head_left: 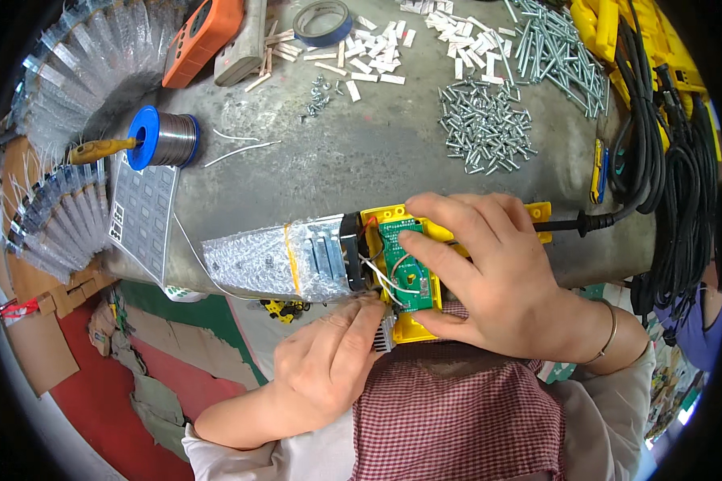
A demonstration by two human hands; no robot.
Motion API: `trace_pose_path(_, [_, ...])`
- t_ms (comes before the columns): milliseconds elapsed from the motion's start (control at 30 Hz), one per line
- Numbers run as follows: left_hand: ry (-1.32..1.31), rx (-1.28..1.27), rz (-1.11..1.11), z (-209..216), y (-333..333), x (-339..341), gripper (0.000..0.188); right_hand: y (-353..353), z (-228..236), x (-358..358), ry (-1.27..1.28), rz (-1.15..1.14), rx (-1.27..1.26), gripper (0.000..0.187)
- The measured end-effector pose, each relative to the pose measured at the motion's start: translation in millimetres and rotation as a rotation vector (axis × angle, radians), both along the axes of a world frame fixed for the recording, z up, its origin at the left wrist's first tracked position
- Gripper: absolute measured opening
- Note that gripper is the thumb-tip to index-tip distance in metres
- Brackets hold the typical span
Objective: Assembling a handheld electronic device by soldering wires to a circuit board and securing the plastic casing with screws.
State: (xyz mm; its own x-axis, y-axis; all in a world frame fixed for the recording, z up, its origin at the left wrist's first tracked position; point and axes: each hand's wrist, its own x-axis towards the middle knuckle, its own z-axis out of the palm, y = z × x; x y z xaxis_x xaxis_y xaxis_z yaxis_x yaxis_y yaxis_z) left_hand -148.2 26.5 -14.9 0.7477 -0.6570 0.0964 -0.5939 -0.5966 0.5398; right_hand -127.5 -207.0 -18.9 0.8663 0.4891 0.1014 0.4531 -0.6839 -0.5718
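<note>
A yellow plastic housing (pixel 413 331) lies in front of me at the bench's near edge, with a green circuit board (pixel 410 280) in it and thin white wires along the board. My right hand (pixel 497 276) spans the housing, thumb at the near side, one fingertip on the board's far corner. Beside the board's near left corner, my left hand (pixel 329 353) has its fingers pressed together; what they pinch is hidden. A finned metal heat sink (pixel 384 335) shows next to those fingers. Bubble wrap (pixel 253 260) with an orange band covers the part extending left from the housing.
A solder spool (pixel 164 138) with a wooden-handled tool stands at left, near bundled clear-wrapped parts (pixel 96 68). Screws (pixel 485 124), white strips (pixel 377 52) and blue tape (pixel 322 22) lie at the back. Black cables (pixel 674 160) hang right, beyond a yellow cutter (pixel 598 170).
</note>
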Motion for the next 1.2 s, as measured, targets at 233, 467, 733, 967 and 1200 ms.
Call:
trace_pose_path(233, [0.022,0.063,-0.021,11,-4,10,0.055,0,-4,3,-0.051,0.016,-0.025,0.063])
trace_pose_path(467, [0.051,-0.021,0.037,6,-1,2,0.058,1,-5,-6,-0.048,0.027,-0.060,0.063])
trace_pose_path(733, [0.249,-0.151,0.099,32,13,45,0.027,-3,-4,-6,-0.087,0.018,-0.037,0.062])
trace_pose_path(967, [-0.147,-0.035,0.265,-14,-2,158,0.015,-49,28,-18,-0.342,-0.237,-0.060,0.044])
trace_pose_path(1200, [-0.049,-0.031,0.202,-21,-3,169,0.011,-169,36,-69,-0.646,-1.076,-0.176,0.034])
